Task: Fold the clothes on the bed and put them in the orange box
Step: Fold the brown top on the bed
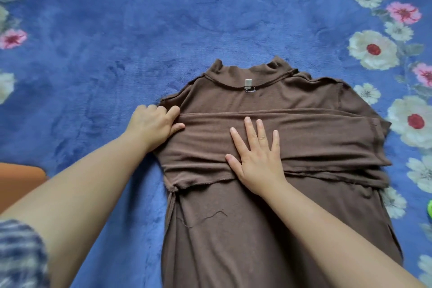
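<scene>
**Head cam check: sleeves are folded across, but that stack is looking ready to slip**

Head view is showing the brown top (268, 217) lying on the blue floral blanket (105, 30), collar pointing away from the person, seams and neck tag (248, 83) showing, so it's probably inside out. Both sleeves are lying crossed over the chest in a band (315, 138).

What I'd be worrying about: those sleeve layers are just sitting on each other, nothing pinning the right-hand end. If the next fold is starting from the hem, the band is probably going to drag sideways and bunch up, and the cuff sticking out past the right shoulder could flop off the edge. The fabric is looking thin and stretchy, so any tug at the left corner is likely pulling the whole shoulder line crooked. There's also a loose thread (210, 215) trailing on the lower body that could be snagging.

Hands: the left hand (153, 124) is gripping the fold at the left shoulder edge, fingers curled over the cloth with the thumb tucked against the sleeve band. The right hand (257, 154) is lying flat on the middle of the band, fingers straight and spread, pressing it down.

The orange box (21, 180) is only peeking in at the left edge, near the left forearm, apart from the top. Nothing is going in it yet.
</scene>
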`<state>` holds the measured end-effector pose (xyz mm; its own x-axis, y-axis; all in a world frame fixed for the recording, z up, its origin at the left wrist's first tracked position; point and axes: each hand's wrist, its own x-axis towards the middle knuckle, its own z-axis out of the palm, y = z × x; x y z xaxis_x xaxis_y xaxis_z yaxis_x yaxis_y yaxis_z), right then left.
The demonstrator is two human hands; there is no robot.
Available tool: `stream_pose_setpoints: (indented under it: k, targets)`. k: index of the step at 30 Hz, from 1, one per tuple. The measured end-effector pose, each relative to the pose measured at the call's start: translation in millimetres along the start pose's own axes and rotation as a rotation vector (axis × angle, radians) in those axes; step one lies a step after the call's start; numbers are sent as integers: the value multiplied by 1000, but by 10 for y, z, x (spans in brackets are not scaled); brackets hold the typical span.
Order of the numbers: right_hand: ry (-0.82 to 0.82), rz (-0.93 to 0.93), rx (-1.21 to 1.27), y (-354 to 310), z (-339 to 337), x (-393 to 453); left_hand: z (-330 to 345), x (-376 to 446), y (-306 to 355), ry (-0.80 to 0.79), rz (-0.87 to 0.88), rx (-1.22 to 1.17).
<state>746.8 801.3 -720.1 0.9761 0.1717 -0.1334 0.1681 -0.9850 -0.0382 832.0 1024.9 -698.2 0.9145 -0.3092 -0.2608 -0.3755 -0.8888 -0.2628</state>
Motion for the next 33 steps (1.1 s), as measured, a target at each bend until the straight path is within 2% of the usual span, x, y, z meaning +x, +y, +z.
stream_pose_setpoints:
  k: [3, 5, 8, 10, 12, 13, 17, 20, 23, 25, 27, 30, 33]
  targets:
    - [-11, 50, -9, -14, -34, -74, 39, -44, 84, 334, 54, -66]
    - [-6, 18, 15, 17, -20, -233, 35, -194, 201, 560, 156, -141]
    - [37, -84, 14, 165, 50, -660, 54, -623, 494, 641, 445, -281]
    - [15, -100, 13, 318, 82, -992, 91, -951, 683, 539, 645, -247]
    - [-84, -77, -8, 474, 65, -1327, 189, -1219, 831, 399, 726, -152]
    - [-150, -62, -17, 547, 47, -1478, 219, -1311, 892, 323, 691, -128]
    - [-289, 21, -29, 756, -38, -1955, 111, -1541, 989, 10, 286, -211]
    - [-305, 113, -30, 819, -82, -2206, 29, -1599, 1018, -27, 61, -261]
    - [-348, 134, -48, 823, -118, -2410, -81, -1696, 1014, -88, -101, -138]
    - [-396, 121, -67, 796, -142, -2493, -51, -1759, 961, -185, -233, -11]
    - [-439, 136, -59, 747, -154, -2568, -52, -1823, 899, -245, -243, 74]
    - [-377, 179, -26, 616, -228, -2564, -112, -1795, 854, -369, -238, 77]
    - [-464, 243, -15, 603, -291, -2656, -244, -1802, 969, -430, -203, 162]
